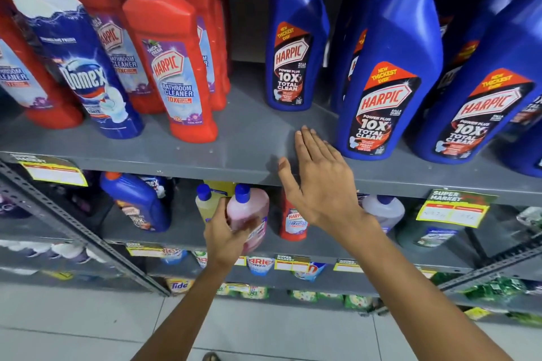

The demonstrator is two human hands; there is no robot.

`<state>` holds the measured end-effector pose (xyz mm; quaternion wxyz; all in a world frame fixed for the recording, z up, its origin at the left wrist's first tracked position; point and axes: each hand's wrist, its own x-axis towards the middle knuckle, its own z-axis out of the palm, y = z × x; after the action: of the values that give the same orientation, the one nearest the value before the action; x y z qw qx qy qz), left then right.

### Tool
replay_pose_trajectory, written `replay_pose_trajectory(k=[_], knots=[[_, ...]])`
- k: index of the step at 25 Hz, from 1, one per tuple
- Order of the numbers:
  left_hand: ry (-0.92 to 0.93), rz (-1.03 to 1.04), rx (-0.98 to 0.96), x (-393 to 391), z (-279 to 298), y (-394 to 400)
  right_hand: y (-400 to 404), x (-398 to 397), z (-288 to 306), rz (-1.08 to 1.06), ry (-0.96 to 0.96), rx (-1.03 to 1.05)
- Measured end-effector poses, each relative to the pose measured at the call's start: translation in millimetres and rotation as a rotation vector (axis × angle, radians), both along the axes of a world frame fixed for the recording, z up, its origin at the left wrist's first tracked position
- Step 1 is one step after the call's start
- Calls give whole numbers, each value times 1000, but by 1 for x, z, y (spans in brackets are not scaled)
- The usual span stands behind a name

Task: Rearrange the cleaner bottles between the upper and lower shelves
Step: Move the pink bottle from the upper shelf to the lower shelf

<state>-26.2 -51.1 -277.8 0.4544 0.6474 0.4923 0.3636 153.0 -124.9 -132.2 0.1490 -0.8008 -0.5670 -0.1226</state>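
Note:
My left hand (225, 236) grips a pink cleaner bottle with a blue cap (249, 208) on the lower shelf (187, 239), beside a yellow bottle (206, 205). My right hand (319, 181) is open, fingers together, resting flat on the front of the grey upper shelf (252, 137) in a gap between bottles. On that upper shelf stand red Harpic bathroom cleaner bottles (173, 67) and a blue Domex bottle (79, 67) at the left, a small blue Harpic bottle (293, 46) at the middle, and large blue Harpic bottles (387, 73) at the right.
The lower shelf also holds a tilted blue bottle (137, 205), a small red Harpic bottle (293, 220) and a pale bottle (384, 208) behind my right arm. Price tags (453, 209) hang on shelf edges. Detergent packs (258, 265) fill shelves below, above a tiled floor (88, 322).

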Motion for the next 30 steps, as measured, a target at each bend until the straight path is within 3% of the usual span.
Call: replay_pose_trajectory(k=[15,30], knots=[[40,-55,-61,25,-12,13,2,2,-2,0,1,15],[398,-92,110,28,15,36,1,1,-3,-3,2,48]])
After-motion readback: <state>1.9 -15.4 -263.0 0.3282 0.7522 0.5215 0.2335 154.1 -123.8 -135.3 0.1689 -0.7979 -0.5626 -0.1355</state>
